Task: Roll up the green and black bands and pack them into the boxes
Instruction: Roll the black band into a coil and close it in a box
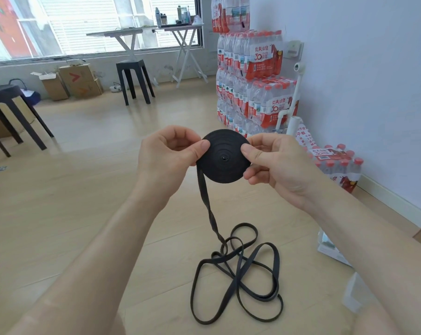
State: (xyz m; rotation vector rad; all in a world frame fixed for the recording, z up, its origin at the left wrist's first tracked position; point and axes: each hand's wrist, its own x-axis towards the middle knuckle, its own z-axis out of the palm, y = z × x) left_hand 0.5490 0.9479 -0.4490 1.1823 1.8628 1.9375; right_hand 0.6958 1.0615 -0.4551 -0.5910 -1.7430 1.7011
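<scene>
1. Roll of black band [222, 163] held in the air: left hand [166, 158] grip pinches its left edge, right hand [277, 165] grip pinches its right edge.
2. Tail [204, 197] hangs to loose loops [240, 274] on open wooden floor [83, 213].

You're in a bare spare room serving as a storeroom and workroom; below the big window [96, 25] sit cardboard boxes [76, 81] and folding tables [132, 35] cluttered with bottles; right of the window, shrink-wrapped packs of bottled water [253, 76] are stacked high against the wall; a black stool [133, 77] stands before the window.
</scene>
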